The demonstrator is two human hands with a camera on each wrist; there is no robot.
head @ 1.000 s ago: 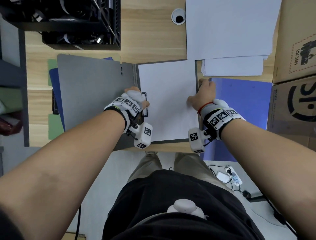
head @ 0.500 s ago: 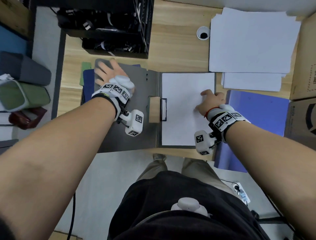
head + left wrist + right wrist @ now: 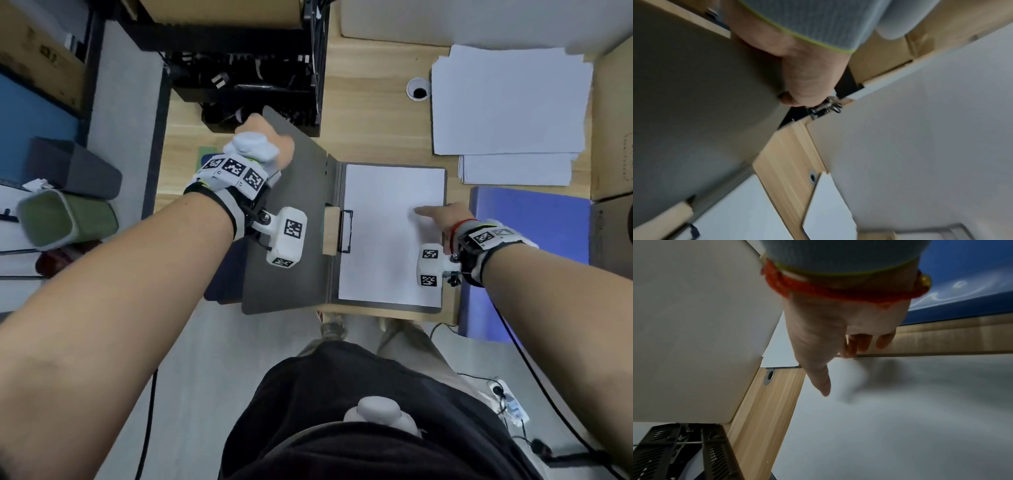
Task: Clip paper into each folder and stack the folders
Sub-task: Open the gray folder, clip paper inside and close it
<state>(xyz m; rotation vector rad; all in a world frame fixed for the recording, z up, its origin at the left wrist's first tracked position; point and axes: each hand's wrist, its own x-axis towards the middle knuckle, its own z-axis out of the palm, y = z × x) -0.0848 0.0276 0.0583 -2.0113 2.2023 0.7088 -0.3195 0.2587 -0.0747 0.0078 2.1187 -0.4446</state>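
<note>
A grey folder [image 3: 291,240] lies open on the desk, with a white sheet [image 3: 383,240] on its right half under a black wire clip [image 3: 345,231]. My left hand [image 3: 263,144] grips the far left corner of the folder's cover [image 3: 694,97], which is raised off the desk and tilted. My right hand [image 3: 442,219] rests at the folder's right edge. Its thumb [image 3: 818,374] stretches out over the sheet [image 3: 900,418] and its other fingers are bent at the edge. A blue folder [image 3: 534,226] lies closed to the right.
Loose white paper [image 3: 507,102] is stacked at the back right beside a cable hole [image 3: 418,89]. A black rack [image 3: 257,68] stands behind the raised cover. Cardboard boxes [image 3: 613,120] line the right. Blue and green folders [image 3: 222,274] lie under the grey cover. Bins [image 3: 65,219] stand on the floor at left.
My left hand left the clip, crossed the cover to its far left corner, took hold and lifted it. My right hand stayed at the folder's right edge.
</note>
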